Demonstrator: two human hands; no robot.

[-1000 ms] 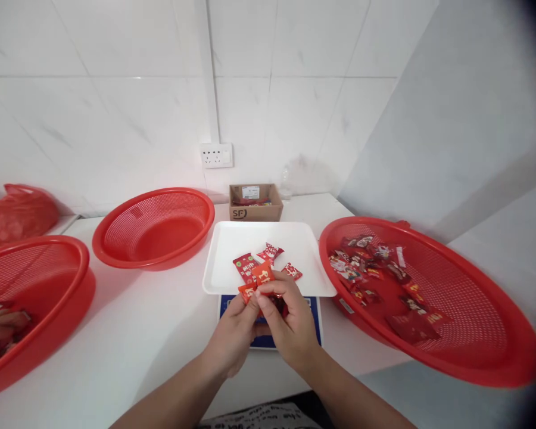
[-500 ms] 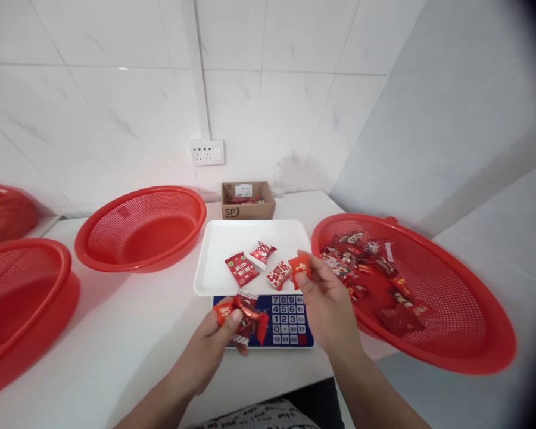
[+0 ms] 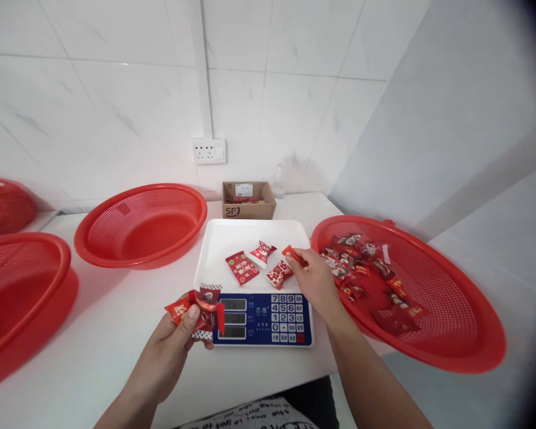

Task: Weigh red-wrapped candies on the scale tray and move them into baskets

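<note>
My left hand is closed on several wrapped candies in red and brown wrappers, held over the left end of the scale's blue keypad panel. Between the thumb and fingers of my right hand is an orange-red wrapped candy, above the right side of the white weighing tray. On that tray lie a flat red packet, a red-and-white twisted candy and a flower-patterned candy. The scale's display shows digits too faint to read.
To the right, a red mesh basket contains several wrapped candies. Two more red baskets stand on the left, one farther back, one nearer. Behind the scale is a cardboard box with packets inside, beside a clear bottle.
My left hand has moved left with its candies, uncovering the scale's display. My right hand has shifted slightly up and left, lowering the orange-red candy toward the tray.
</note>
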